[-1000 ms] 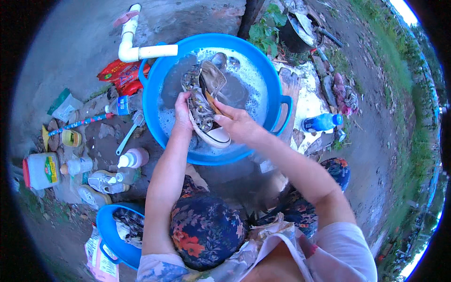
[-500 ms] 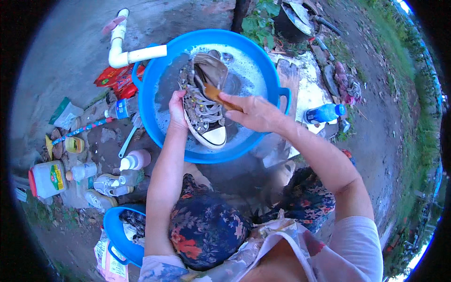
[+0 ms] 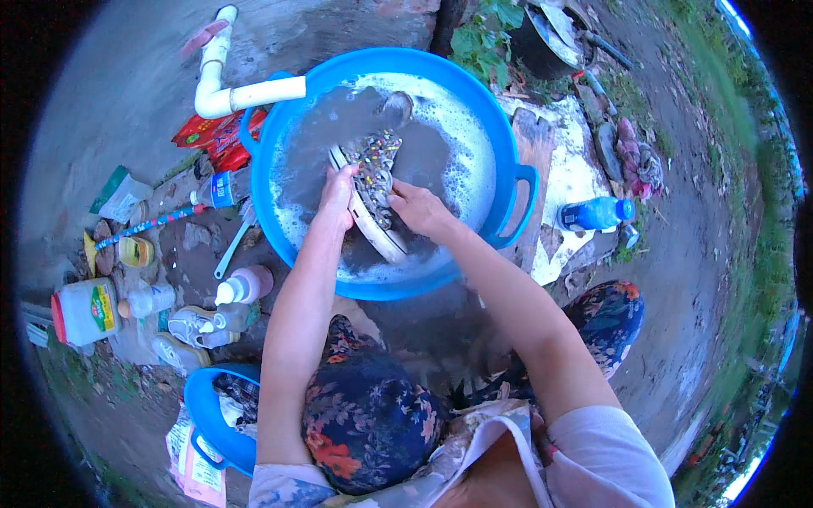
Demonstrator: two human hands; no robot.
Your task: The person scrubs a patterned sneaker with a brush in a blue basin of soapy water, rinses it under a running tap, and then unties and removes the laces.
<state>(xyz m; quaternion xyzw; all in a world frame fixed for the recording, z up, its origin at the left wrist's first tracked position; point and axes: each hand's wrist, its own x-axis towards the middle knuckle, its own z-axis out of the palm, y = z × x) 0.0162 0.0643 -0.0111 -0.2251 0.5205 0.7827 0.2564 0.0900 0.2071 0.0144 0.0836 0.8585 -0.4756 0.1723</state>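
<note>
At the far left a white plastic jug (image 3: 85, 310) with a red cap lies on its side on the rough grey ground, near a small yellow-lidded jar (image 3: 135, 251) and a slim blue toothbrush-like stick (image 3: 148, 224). Just right of them stand a squeeze bottle (image 3: 244, 284) with a pink body and a pale pair of small sneakers (image 3: 190, 326). Lower left, a small blue basin (image 3: 222, 419) holds dark crumpled cloth. A white plastic pipe (image 3: 233, 93) bends over the rim of the large round blue tub (image 3: 508, 161), which is smooth plastic with 2 loop handles and holds murky grey water edged with white foam.

The left hand (image 3: 337, 201) grips the side of a canvas shoe (image 3: 373, 186), fingers curled tight on it. The shoe lies tilted in the middle of the tub, its white rubber sole edge toward the person and laces up. The right hand (image 3: 419, 207) rests on the shoe's lower part, fingers bent; whether it holds anything else I cannot tell. At the right, a blue plastic bottle (image 3: 595, 213) lies on a pale stone slab.

Compared with 0.5 s ago, the shoe has turned more sideways, and the brown brush seen in the right hand no longer shows.
</note>
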